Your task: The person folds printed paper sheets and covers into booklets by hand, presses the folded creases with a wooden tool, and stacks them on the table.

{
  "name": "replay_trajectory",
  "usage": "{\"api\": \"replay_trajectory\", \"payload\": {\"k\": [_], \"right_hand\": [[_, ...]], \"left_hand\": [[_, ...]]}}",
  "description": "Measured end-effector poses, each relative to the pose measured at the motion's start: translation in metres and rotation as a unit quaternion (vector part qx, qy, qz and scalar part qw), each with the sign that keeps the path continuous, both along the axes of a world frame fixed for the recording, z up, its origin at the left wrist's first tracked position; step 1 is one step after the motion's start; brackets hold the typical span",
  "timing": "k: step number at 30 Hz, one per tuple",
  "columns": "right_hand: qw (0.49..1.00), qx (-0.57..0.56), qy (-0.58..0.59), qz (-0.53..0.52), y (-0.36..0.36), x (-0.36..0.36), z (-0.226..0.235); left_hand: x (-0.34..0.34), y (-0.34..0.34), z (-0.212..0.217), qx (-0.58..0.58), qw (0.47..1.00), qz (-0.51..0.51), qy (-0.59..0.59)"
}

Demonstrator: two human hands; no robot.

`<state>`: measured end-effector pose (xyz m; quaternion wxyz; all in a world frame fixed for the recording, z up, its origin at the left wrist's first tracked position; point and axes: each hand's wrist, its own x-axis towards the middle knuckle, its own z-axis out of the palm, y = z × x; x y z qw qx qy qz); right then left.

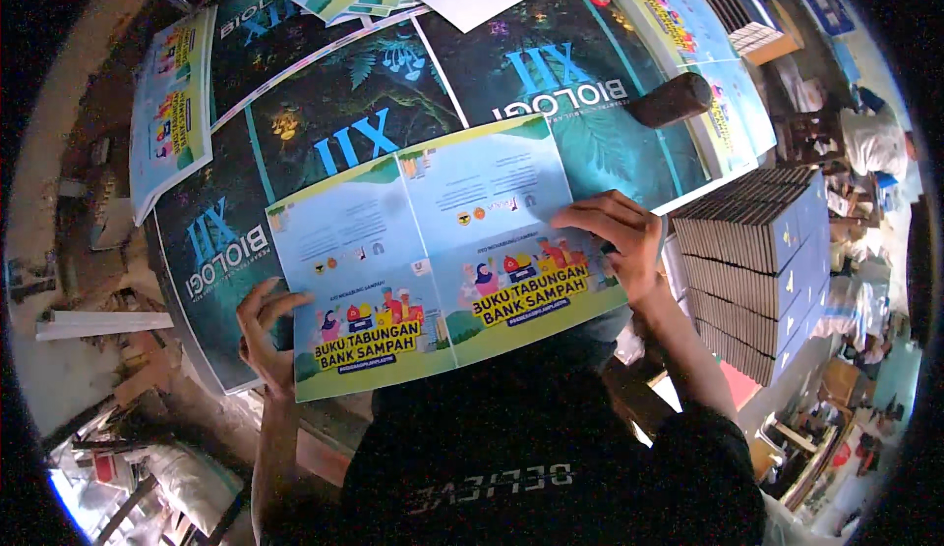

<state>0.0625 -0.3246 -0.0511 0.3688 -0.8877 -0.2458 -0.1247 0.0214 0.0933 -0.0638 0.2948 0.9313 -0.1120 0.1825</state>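
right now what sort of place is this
Most likely a print shop or bindery. Both hands, left hand and right hand, handle a light blue and green printed cover sheet over large dark uncut cover sheets, beside tall stacks of blue booklets.
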Motion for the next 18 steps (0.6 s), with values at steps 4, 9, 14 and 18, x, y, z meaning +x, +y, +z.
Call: {"api": "replay_trajectory", "payload": {"k": [4,9,14,18], "right_hand": [[0.998,-0.039,0.051,0.002,0.0,0.006,0.015],[0.996,-0.054,0.059,-0.037,0.014,0.019,0.019],[0.976,-0.072,0.157,-0.129,0.026,0.038,0.043],[0.965,-0.145,0.184,-0.122,0.028,0.052,0.045]], "left_hand": [[0.01,0.003,-0.001,-0.069,0.997,0.012,0.036],[0.021,-0.002,0.026,-0.069,0.994,0.009,0.08],[0.044,-0.009,0.043,0.093,0.993,-0.029,0.064],[0.053,-0.015,0.054,0.024,0.986,0.037,0.161]]}}
